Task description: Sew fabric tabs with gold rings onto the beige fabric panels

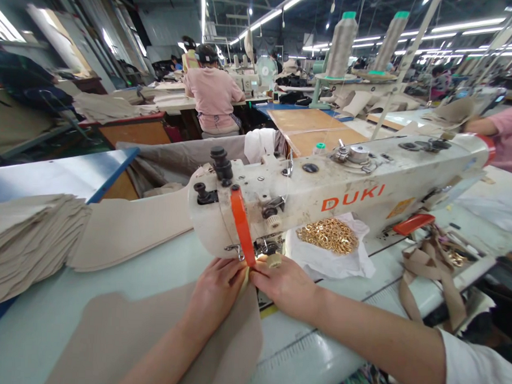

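Note:
Both hands meet under the head of a white sewing machine, just below its orange guard strip. A beige fabric panel lies under my left forearm and runs up to the needle area. My left hand is closed, its fingertips pinching the panel's edge left of the strip. On the right of the strip, my right hand is also closed, its fingertips at the same edge. The needle and the exact fingertip contact are hidden behind the strip and the fingers.
A stack of beige panels sits on the left, beside another panel. Behind my right hand, gold metal rings rest on white cloth. Beige straps hang at the right. A co-worker in pink sits ahead.

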{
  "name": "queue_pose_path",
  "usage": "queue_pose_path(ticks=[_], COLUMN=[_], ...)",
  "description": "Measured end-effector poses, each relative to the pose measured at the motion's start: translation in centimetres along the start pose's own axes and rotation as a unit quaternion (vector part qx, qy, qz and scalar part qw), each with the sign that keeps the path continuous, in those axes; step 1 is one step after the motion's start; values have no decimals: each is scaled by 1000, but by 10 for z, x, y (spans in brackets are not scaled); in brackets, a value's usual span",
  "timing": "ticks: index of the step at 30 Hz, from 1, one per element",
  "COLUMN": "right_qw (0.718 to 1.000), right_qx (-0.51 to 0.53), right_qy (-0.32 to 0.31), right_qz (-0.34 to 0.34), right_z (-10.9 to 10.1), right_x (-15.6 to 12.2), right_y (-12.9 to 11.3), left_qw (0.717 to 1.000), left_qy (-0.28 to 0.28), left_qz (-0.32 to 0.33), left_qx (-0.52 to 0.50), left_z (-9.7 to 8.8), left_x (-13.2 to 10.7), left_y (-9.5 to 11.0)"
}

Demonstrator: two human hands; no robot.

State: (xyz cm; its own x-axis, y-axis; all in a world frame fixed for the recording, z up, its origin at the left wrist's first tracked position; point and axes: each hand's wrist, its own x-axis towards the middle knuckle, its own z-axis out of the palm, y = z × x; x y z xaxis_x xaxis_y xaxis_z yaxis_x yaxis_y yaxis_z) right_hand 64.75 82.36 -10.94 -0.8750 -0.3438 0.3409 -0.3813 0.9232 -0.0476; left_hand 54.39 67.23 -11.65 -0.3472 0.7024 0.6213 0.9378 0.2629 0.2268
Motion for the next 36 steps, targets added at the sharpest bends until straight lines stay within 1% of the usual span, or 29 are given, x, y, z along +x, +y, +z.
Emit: queue_pose_path(ticks=[9,13,16,20,24,29,33,36], right_qw=[1000,1000,1000,1000,1000,1000,1000,999], right_qx=[-20,-14,-12,-9,-14,-17,-20,-30], right_qy=[-2,-12,-1,8,4,-1,-7,-5], right_qz=[6,10,7,-3,-6,-13,-18,-23], right_z=[-3,-5,-5,-4,-4,-4,-4,-4], right_x=[0,-2,-5,-8,-7,-7,-6,-5], right_y=[-3,-3,-4,-5,-6,-5,-4,-5], left_qw=[1000,999,999,996,991,984,979,980], left_qy=[0,-30,-48,-82,-105,-130,-134,-133], left_qz=[1,7,15,10,35,76,105,105], left_qx=[-9,-16,-13,23,70,90,108,108], left_z=[-2,-3,-6,-11,-14,-14,-15,-15], left_x=[3,2,0,-3,-6,-8,-8,-9], left_y=[3,4,5,10,13,12,11,11])
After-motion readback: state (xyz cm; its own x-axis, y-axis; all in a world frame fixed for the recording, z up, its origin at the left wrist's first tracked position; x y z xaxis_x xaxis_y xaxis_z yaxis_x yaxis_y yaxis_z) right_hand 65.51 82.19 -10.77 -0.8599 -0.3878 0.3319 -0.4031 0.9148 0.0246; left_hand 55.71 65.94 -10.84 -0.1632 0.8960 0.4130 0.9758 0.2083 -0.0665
